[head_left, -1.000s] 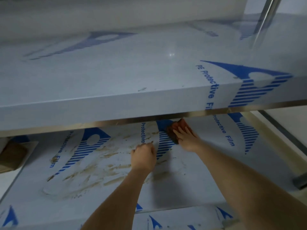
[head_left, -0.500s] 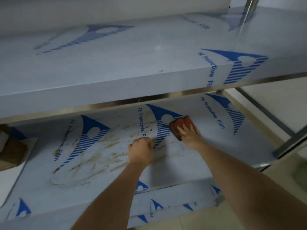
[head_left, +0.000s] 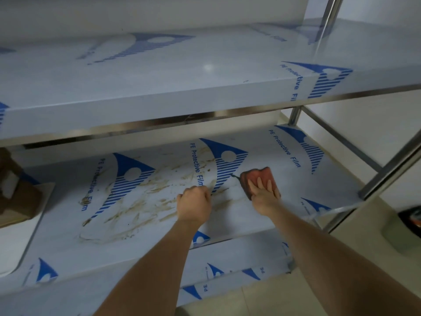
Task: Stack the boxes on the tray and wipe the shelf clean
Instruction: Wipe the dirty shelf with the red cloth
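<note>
Wiping step in hand. Right hand pressed flat on red cloth, fingers straight and spread over it, none curled round it. Cloth lying on lower shelf, at about 3 o'clock from the brown smears, just past their right edge. Left hand balled into a fist, knuckles down on the shelf film at the smears' right side, apparently as a brace; nothing visible inside the fist, though the palm side is hidden.

Smears spread wide from shelf centre toward 9 o'clock, with a curved dirty outline at about 7 o'clock near the front edge. Most of the mess untouched, judging by how thick the streaks lie. Boxes at far 9 o'clock, brown, stacked on pale tray, partly cut off by the frame and the upper shelf, so count unclear. Stacking looks done.

Next move, as a guess: drag cloth from 3 toward 9 o'clock straight through the streaks, firm downward pressure, overlapping passes. Fist sits right in that path, so lift or shift it first. Low headroom under upper shelf, so keep forearm flat. Stop short of the tray.
</note>
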